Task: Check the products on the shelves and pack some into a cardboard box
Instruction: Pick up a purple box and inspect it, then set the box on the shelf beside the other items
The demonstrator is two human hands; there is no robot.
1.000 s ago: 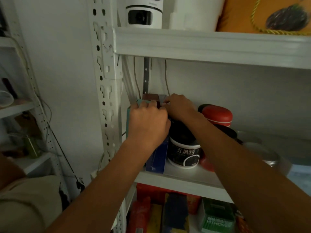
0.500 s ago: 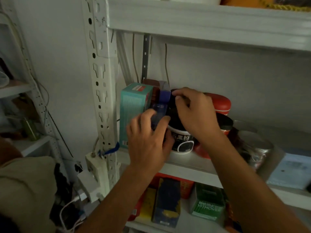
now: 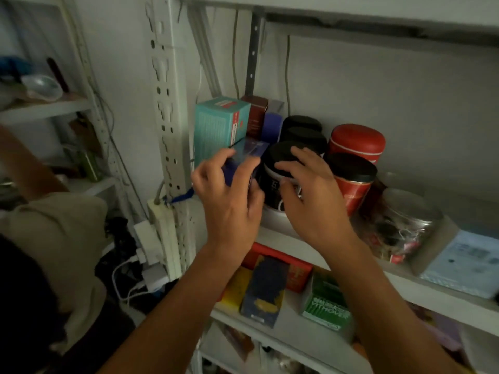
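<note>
My left hand (image 3: 229, 203) grips a dark blue box (image 3: 247, 155) at the front left of the shelf board (image 3: 280, 233), tilting it out. Beside it, my right hand (image 3: 307, 190) rests with loosely curved fingers on the lid and side of a black-lidded white jar (image 3: 275, 168). Behind the blue box stands a teal box (image 3: 216, 125), with a dark red box (image 3: 253, 114) and a purple box (image 3: 271, 122) further back. Two more black lids (image 3: 302, 130) show behind the jar. No cardboard packing box is in view.
Red canisters (image 3: 356, 144) and a clear jar with a metal lid (image 3: 402, 225) stand right of the jar, then a pale flat box (image 3: 469, 263). The lower shelf holds yellow, blue, red and green boxes (image 3: 324, 303). A white upright post (image 3: 170, 130) and power strip (image 3: 164, 238) are left.
The view has tilted down. My left hand has slid down the blue box and pulled it forward and out; my right hand moved from the box tops down onto the black-lidded jar.
</note>
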